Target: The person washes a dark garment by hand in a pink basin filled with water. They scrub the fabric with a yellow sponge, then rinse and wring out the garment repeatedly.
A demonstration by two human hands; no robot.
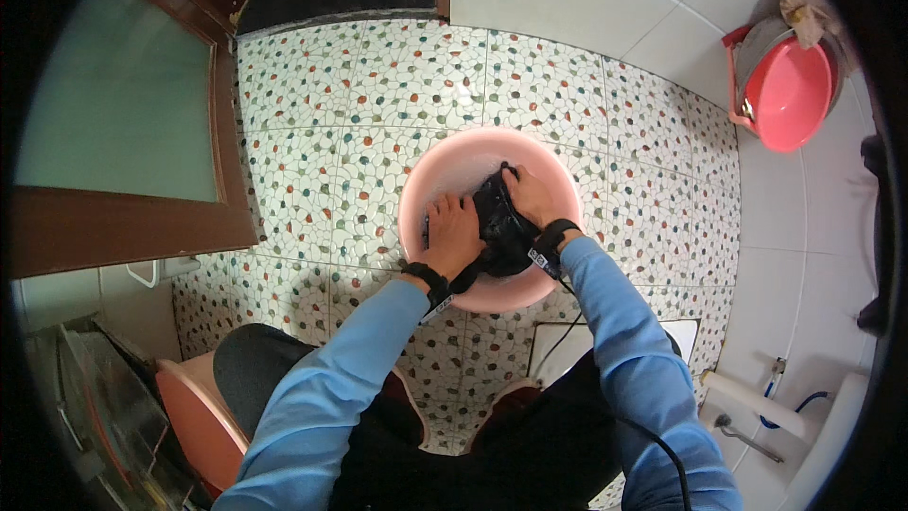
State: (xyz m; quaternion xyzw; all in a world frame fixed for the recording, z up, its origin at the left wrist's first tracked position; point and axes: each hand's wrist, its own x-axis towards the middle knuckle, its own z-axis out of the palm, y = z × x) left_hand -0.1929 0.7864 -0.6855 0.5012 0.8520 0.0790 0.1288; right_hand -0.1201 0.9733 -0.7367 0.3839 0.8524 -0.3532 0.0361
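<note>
A round pink plastic basin stands on the floor before me, with sudsy water inside. In it lies a wet black cloth garment, bunched up. My right hand grips the garment's upper right edge between thumb and fingers. Over its left side rests my left hand, back up and fingers somewhat spread; whether these fingers pinch any cloth is hidden. Both wrists wear black straps with small printed tags, and a thin black cable runs from the right one.
Pebble-patterned tiles surround the basin. A brown door with a frosted pane stands at left. Another pink basin is beside my left knee. More basins hang at upper right. A white floor panel and pipes lie at right.
</note>
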